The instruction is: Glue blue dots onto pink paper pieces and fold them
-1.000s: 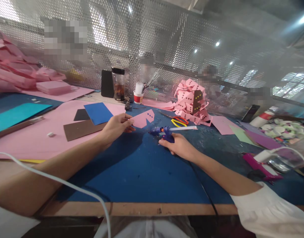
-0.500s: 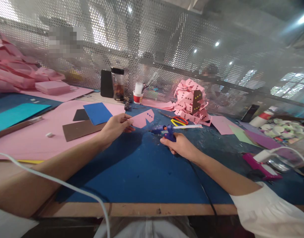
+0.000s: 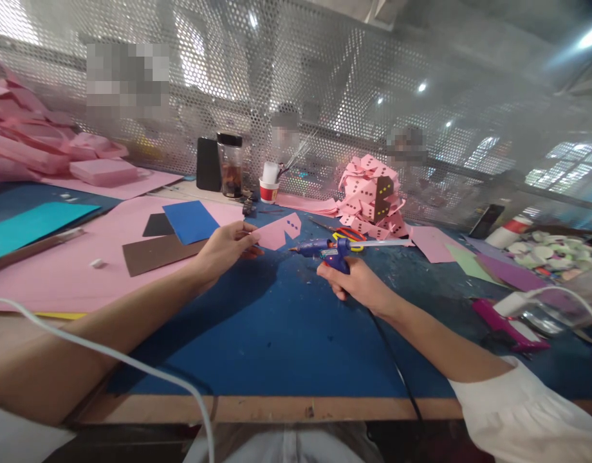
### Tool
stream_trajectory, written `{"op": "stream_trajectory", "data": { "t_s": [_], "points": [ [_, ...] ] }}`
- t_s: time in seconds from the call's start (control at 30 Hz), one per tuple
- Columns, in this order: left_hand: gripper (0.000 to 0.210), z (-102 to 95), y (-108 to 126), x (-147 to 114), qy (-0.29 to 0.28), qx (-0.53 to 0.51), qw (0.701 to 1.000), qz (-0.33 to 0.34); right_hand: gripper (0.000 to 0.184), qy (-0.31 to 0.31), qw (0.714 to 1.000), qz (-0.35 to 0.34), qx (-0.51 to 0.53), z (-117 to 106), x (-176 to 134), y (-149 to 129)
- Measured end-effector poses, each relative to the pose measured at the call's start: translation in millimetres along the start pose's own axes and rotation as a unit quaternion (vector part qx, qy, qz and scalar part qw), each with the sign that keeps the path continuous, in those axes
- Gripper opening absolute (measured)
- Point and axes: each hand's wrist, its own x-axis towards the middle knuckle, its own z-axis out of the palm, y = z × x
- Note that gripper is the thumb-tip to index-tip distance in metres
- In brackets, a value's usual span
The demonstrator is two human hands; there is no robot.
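Observation:
Between the thumb and fingers of my left hand [image 3: 233,247] is a pink paper cutout [image 3: 275,233] with a notch and a few dark blue dots near its far end. My right hand [image 3: 356,283] wraps round the grip of a blue glue gun [image 3: 327,249]. A clear glue stick [image 3: 383,243] pokes out of its back, and its nozzle points left, just below and right of the cutout. A black cord runs down from the gun over the table's front edge. Scissors with red and yellow handles [image 3: 350,236] lie behind the gun.
A pile of dotted pink cutouts [image 3: 366,193] stands at the back. Blue [image 3: 192,222] and brown sheets [image 3: 151,257] lie on pink paper at left. Beside them is a lidded jar [image 3: 231,170]. At right rest a magenta device [image 3: 508,325] and purple paper [image 3: 513,273]. A white cable [image 3: 132,360] crosses my left forearm.
My right hand has drawn the glue gun slightly to the right, and the gun now lies more fully in view. My left hand and the pink cutout have stayed nearly still.

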Motion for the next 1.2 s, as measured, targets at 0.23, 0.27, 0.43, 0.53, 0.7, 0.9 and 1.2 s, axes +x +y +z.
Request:
{"op": "stream_trajectory", "data": {
  "t_s": [0.23, 0.27, 0.43, 0.53, 0.7, 0.9, 1.2],
  "points": [
    [0.026, -0.5, 1.0, -0.9, 0.003, -0.011, 1.000, 0.000, 0.034, -0.018, 0.999, 0.000, 0.041, -2.9, -4.0, -0.6],
    [0.026, -0.6, 1.6, -1.4, 0.001, -0.013, 1.000, 0.000, 0.034, -0.017, 0.999, 0.003, 0.038, -4.6, -5.2, -0.2],
    [0.027, 0.6, 4.7, -4.0, 0.000, -0.013, 1.000, -0.008, 0.037, 0.007, 1.000, 0.023, -0.015, -20.0, -11.0, 4.3],
    [0.027, 3.9, 5.7, -6.4, -0.024, -0.016, 1.000, -0.011, 0.039, 0.036, 0.997, 0.039, -0.063, -28.0, -14.1, 5.3],
    [0.028, 12.1, 8.2, -13.1, -0.077, -0.008, 0.997, -0.007, 0.037, 0.068, 0.994, 0.021, -0.087, -24.5, -23.4, -6.5],
    [0.026, 21.0, 14.1, -24.0, -0.140, -0.007, 0.990, 0.025, 0.037, 0.093, 0.981, -0.006, -0.169, -8.5, -34.0, -17.1],
    [0.029, 23.4, 20.9, -29.7, -0.155, -0.002, 0.987, 0.048, 0.032, 0.091, 0.963, -0.096, -0.233, -3.5, -34.0, -21.6]
  ]
}}
